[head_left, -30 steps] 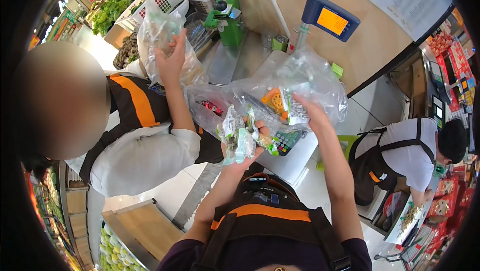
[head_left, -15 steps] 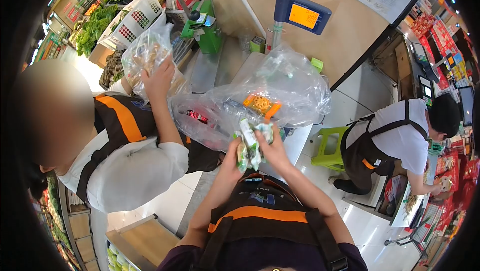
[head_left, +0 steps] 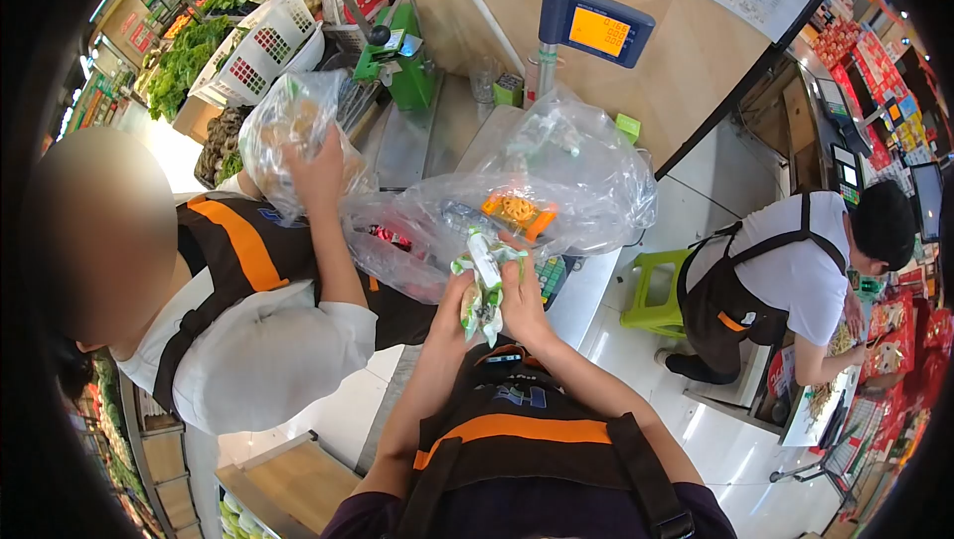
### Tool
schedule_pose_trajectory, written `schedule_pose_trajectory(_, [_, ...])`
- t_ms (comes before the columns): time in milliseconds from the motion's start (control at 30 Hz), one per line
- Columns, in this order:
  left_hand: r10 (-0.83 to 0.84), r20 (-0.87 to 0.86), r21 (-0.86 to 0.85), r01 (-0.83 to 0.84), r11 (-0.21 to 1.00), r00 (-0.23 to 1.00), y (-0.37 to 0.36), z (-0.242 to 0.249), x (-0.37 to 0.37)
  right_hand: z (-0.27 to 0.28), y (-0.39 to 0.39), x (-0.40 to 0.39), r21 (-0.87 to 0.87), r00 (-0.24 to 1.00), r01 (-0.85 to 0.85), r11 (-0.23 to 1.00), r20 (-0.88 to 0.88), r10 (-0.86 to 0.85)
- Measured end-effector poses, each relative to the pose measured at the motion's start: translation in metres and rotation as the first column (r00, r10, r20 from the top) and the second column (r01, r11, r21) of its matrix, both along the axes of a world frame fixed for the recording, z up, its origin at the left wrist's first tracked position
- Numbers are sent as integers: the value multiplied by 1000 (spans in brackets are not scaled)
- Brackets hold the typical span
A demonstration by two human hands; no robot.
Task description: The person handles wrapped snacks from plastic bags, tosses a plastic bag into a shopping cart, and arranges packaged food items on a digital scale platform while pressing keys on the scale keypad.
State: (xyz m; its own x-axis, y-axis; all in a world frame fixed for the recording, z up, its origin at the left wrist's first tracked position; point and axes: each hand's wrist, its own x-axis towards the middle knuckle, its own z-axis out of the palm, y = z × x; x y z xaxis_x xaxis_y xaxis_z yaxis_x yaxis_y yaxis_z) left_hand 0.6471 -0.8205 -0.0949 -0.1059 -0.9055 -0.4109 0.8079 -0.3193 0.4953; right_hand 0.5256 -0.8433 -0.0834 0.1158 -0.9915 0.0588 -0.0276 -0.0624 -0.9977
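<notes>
Green-and-white plastic snack packets are bunched between my two hands, just above my apron. My left hand is closed around their left side, fingers curled. From the right, my right hand grips the same packets, its thumb pressed on the wrapper. Right beyond my fingers lies a large clear plastic bag spread over the weighing counter. Through its film show an orange-trimmed pack and a small red pack.
On the left a co-worker holds a filled clear bag. A green bag sealer and the scale's display stand behind the counter. To the right are a green stool and another person bending over goods.
My hands have shifted slightly left with the packets, my right hand now closer to my left. More of the scale's keypad shows beside them. The left co-worker's hand has moved over the bag.
</notes>
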Motion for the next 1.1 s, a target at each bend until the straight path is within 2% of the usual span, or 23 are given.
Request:
schedule_pose_trajectory(33, [11,-84,35,-8,999,996,-1,-4,0,5,-2,1,30,1000,-30,999,-2,30])
schedule_pose_trajectory(67, [-45,-188,26,51,998,981,4,-14,8,11,-1,-2,110,991,-102,989,97,92])
schedule_pose_trajectory(100, [-120,-290,-54,109,993,950,6,-11,12,15,-2,-4,65,987,-119,991,112,112])
schedule_pose_trajectory(167, [-15,-96,-49,10,999,995,13,-23,12,22,-4,-6,-26,979,-150,988,138,152])
schedule_pose_trajectory(200, [-81,-333,-101,50,994,940,13,-15,13,26,-7,-9,-91,972,-166,982,154,178])
schedule_pose_trajectory(233, [-86,-353,-174,25,984,932,11,-11,14,29,-14,-18,-124,970,-216,968,87,228])
schedule_pose_trajectory(300, [26,-357,-119,-74,990,934,9,-2,17,35,-37,-40,-181,946,-324,929,-52,320])
schedule_pose_trajectory(333, [37,-324,-92,-70,993,945,11,-2,20,21,-52,-45,-50,966,-259,965,-25,258])
schedule_pose_trajectory(367, [50,-298,-63,-72,995,953,15,-3,23,18,-76,-52,193,919,-267,944,-244,310])
schedule_pose_trajectory(433, [62,-263,-20,-70,997,963,25,-10,30,-12,-114,-55,172,867,-217,961,-418,271])
schedule_pose_trajectory(467, [64,-255,-1,-67,998,965,31,-13,33,-36,-128,-52,-90,915,-201,975,-372,154])
schedule_pose_trajectory(567, [74,-233,51,-63,997,970,44,-15,41,-43,-176,-39,99,778,10,995,-625,55])
schedule_pose_trajectory(667, [80,-224,84,-62,995,971,51,-17,47,-78,-212,-13,25,704,302,953,-679,-205])
schedule_pose_trajectory(767, [78,-218,109,-55,992,973,53,-19,53,-39,-217,16,26,588,463,886,-757,-286])
schedule_pose_trajectory(867, [86,-217,134,-58,989,972,56,-22,57,-83,-250,15,5,615,356,934,-754,-231])
schedule_pose_trajectory(967, [95,-220,151,-62,987,971,58,-26,60,-93,-266,7,14,740,404,915,-593,-318])
schedule_pose_trajectory(1067, [100,-228,158,-65,985,969,62,-27,62,-110,-277,-2,-280,560,489,826,-625,-544])
schedule_pose_trajectory(1100, [104,-227,161,-68,985,968,66,-26,64,-111,-277,-6,-321,554,497,806,-598,-579])
